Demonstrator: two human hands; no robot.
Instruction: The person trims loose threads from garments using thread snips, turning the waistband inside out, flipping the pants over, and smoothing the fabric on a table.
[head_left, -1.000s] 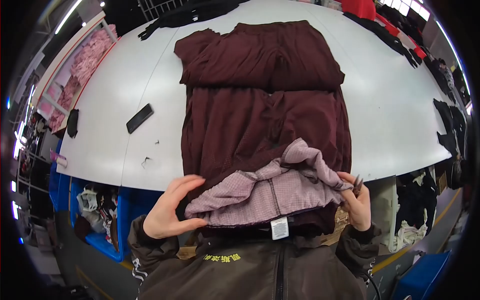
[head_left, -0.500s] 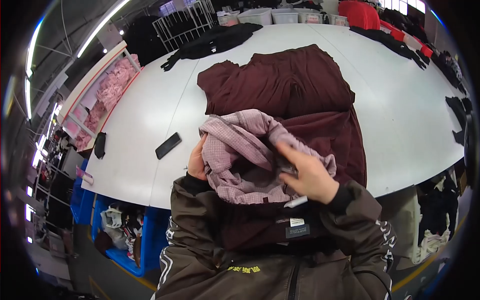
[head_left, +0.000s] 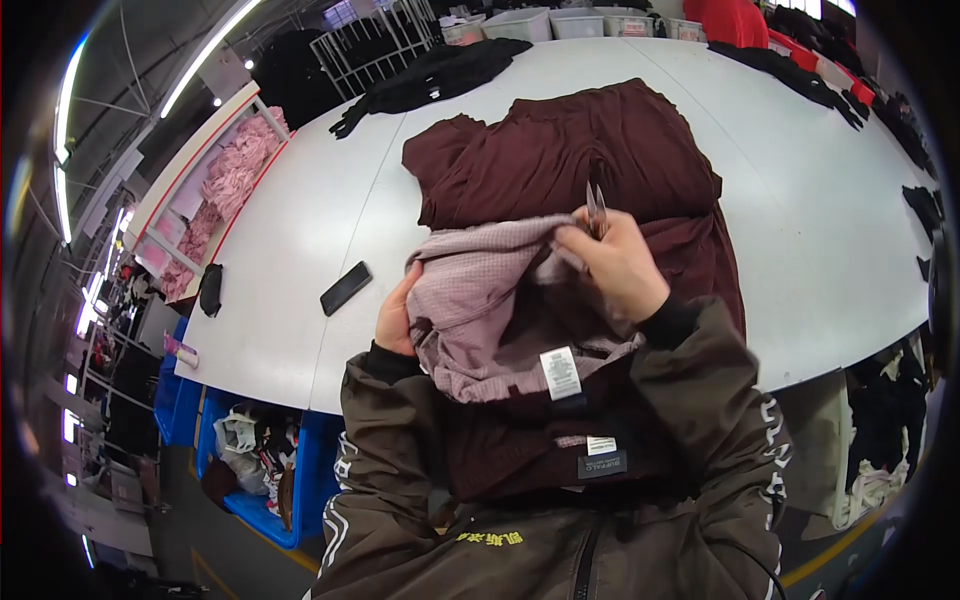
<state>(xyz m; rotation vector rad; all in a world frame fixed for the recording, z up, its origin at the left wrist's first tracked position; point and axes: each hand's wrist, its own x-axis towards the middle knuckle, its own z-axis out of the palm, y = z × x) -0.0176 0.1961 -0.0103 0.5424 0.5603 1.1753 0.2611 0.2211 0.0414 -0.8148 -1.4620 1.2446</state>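
A maroon garment lies near the table's front edge, its pink checked inside (head_left: 465, 275) turned outward. My left hand (head_left: 398, 315) grips the left side of this cloth, thumb on top. My right hand (head_left: 622, 262) pinches the far edge of the checked cloth. Two pointed metal blades of small snips (head_left: 596, 205) stick up from that hand; their handle is hidden in the fingers. A white care label (head_left: 560, 372) stands up inside the opening. Closer to my body, a dark brand label (head_left: 602, 464) shows on maroon cloth.
Folded maroon garments (head_left: 560, 150) lie beyond my hands on the white table (head_left: 330, 200). A black phone (head_left: 346, 288) rests at left. Black garments (head_left: 440, 80) lie at the far edge. A blue bin (head_left: 255, 515) stands below left, near a rack of pink cloth (head_left: 240, 165).
My right hand has moved up and away from me, lifting the checked cloth's far edge. The snip blades now show, and the white care label has come into clear view.
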